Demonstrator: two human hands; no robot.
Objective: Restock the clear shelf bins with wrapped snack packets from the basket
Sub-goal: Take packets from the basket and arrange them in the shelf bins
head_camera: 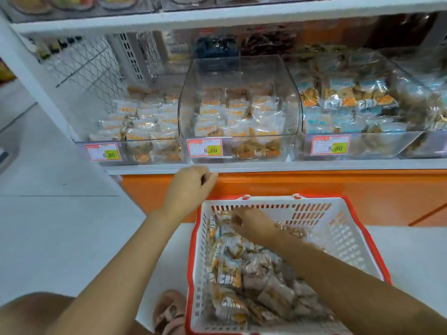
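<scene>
White shop shelving fills the background, over a glossy orange base panel [314, 189] and pale floor [60, 226]. We see the snack packets [244, 274] heaped in a white plastic basket [348, 238] with slotted walls and a red rim. The basket stands on a white surface just in front of the orange panel. The packets are small pillow-shaped pouches of crinkly clear and white film, some printed in blue and orange, with brown pieces showing through.

Our right hand [251, 226] reaches into the basket's far left corner, its fingers [235, 218] bent down onto the wrappers. Blur keeps us from telling whether they have closed on one. Our left hand [191, 184] hangs outside the basket at the front edge of the shelf [314, 165], fingers curled into a loose fist with nothing visible in them.

Along that front edge stand three clear, hard plastic bins with sloped sides. The middle bin [239, 76] holds white-and-orange packets about halfway up. The left bin [135, 153] holds the same kind, lower, and the right bin [375, 146] holds blue-and-white ones. Each front carries a red-bordered price label [205, 148] with a yellow-green patch. Wire mesh [84, 64] backs the shelf's left end. By the basket's near left corner a tan strapped sandal [169, 313] shows.
</scene>
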